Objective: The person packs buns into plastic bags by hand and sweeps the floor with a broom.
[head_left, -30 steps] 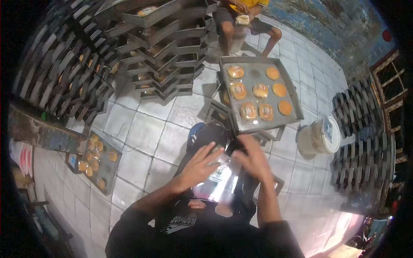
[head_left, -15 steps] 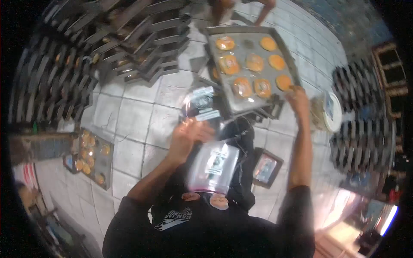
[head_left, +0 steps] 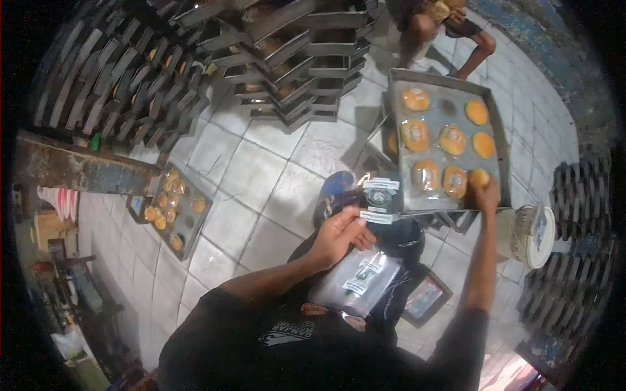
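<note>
My right hand (head_left: 487, 194) is closed round a round golden bun (head_left: 479, 177) at the near right corner of a metal baking tray (head_left: 447, 105). Further buns lie in rows on this tray: some, like one wrapped bun (head_left: 415, 135), are in clear printed plastic, while a bare bun (head_left: 483, 145) sits in the right row. In my left hand (head_left: 342, 236), thumb and fingers pinch a clear plastic bag (head_left: 379, 197) with a white and dark printed label, held beside the tray. A stack of similar clear bags (head_left: 362, 279) rests on my lap.
Stacked metal trays (head_left: 293, 72) stand at the far left, and more stacks line the right. A lidded white bucket (head_left: 536, 236) is right of the baking tray. Another tray of buns (head_left: 190, 225) lies left on the tiled floor. Opposite, a person (head_left: 450, 32) sits holding something round.
My right hand has picked up a bun from the tray's near right corner. My left hand now holds the labelled bag more upright. The whole view has shifted, with the tray appearing further right.
</note>
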The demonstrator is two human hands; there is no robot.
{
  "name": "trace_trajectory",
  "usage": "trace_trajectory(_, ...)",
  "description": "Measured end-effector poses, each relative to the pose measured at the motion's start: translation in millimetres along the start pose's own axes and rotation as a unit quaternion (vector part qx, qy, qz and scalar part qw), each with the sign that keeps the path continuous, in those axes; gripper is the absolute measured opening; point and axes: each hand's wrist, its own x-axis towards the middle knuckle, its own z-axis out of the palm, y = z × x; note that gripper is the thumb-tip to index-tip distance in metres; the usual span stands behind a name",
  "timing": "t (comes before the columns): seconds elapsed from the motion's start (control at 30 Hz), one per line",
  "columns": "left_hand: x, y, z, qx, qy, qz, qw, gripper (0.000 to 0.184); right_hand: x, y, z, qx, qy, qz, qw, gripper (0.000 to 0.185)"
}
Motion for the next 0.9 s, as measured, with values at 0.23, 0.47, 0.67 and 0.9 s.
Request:
trace_trajectory(0.23, 4, 1, -14, -0.191, 0.014, 0.005, 0.982, 0.021, -108, -124, -106, 0.439, 0.016, 0.145, 0.887, 0.048)
trace_trajectory(0.47, 32, 15, -12, -0.272, 0.094, -0.061, 0.956, 0.024, -257, -295, -145, 0.369, 0.034, -0.107, 0.923, 0.050)
trace_trajectory(0.67, -15, 35, 41, -0.245, -0.005, -0.097, 0.965, 0.035, -257, -299, -122, 0.231, 0.194, -0.236, 0.924, 0.043)
trace_trajectory(0.9, -16, 14, -9, -0.380, -0.029, -0.084, 0.921, 0.037, -275, -353, -107, 0.224, 0.071, -0.298, 0.925, 0.046)
